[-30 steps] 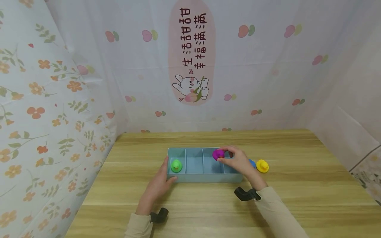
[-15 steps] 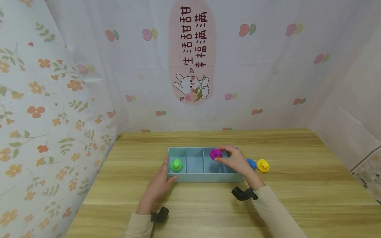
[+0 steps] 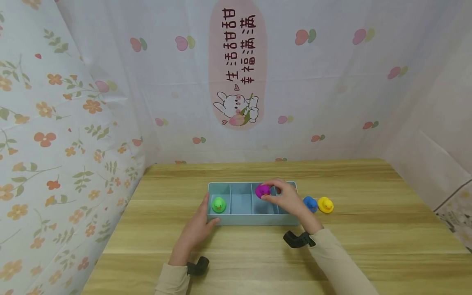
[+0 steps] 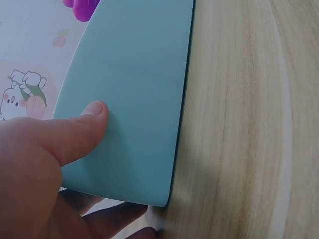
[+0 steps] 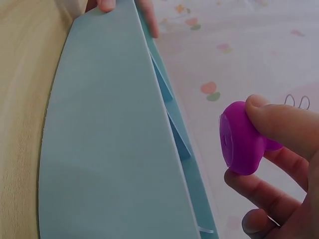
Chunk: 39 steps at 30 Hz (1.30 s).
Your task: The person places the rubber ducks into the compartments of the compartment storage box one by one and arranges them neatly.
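A light blue box (image 3: 254, 220) with a row of compartments stands on the table. My left hand (image 3: 195, 229) grips its left end, the thumb (image 4: 89, 122) flat against the front wall and the fingers around the corner. A green rubber duck (image 3: 219, 205) sits in the leftmost compartment. Above the third compartment from the left, my right hand (image 3: 289, 198) pinches a purple rubber duck (image 3: 262, 191) between thumb and fingers. In the right wrist view the purple duck (image 5: 241, 139) is above the rim, its flat base facing the box. My right hand partly covers the rightmost compartment.
Just right of the box, a blue rubber duck (image 3: 310, 204) and a yellow rubber duck (image 3: 325, 205) sit side by side on the wooden table (image 3: 368, 229). A patterned cloth (image 3: 162, 102) hangs behind the table, and a floral one (image 3: 70, 172) on the left.
My right hand has moved a little to the left with the purple duck, uncovering more of the blue duck. The left hand stays at the box's left end.
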{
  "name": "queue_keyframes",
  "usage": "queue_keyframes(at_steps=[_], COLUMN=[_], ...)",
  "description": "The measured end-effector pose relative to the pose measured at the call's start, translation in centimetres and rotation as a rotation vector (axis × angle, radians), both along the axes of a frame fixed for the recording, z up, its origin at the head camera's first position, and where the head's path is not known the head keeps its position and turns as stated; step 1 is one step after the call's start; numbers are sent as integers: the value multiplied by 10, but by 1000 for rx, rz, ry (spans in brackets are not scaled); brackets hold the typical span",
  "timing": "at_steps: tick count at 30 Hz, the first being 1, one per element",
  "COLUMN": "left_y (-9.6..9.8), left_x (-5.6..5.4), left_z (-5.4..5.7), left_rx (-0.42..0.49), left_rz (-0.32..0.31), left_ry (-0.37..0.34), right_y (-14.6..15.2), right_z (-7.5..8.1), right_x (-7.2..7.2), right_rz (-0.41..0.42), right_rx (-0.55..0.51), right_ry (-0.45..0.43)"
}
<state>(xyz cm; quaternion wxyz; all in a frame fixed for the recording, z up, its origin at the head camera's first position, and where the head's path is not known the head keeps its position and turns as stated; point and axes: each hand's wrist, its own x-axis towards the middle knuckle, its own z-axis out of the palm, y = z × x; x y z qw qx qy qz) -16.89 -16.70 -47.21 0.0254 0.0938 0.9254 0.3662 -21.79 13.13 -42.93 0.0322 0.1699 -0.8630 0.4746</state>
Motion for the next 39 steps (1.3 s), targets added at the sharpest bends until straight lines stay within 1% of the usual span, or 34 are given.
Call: queue_keyframes(at_steps=[4,7,12,18,20,26,33,39], left_y=[0,0,-1,-2,-2,-2,0,-1], left_x=[-1,-1,-1,0,0,2,3,1], left_z=[-1,-1,0,1,1,0,1,1], left_rx=[-3,2,8,8,3,-11,-7,-6], left_rz=[8,7,-4,-2,-6,-22,-13,-10], left_ry=[-3,1,12,9,21,48,19,20], right_y=[-3,-5,-11,-17,-20,-28,-42,-52], right_z=[-2,-3,-2,-2,-3,-6,-7,-7], right_x=[1,1,3,2,2,1,-2,-4], right_rz=[-10,-32,-68,-76,-82,-69,-50,-50], right_rx=[22,38,45,65,68,64,96,117], right_ry=[24,37,39,42,41,43,48,46])
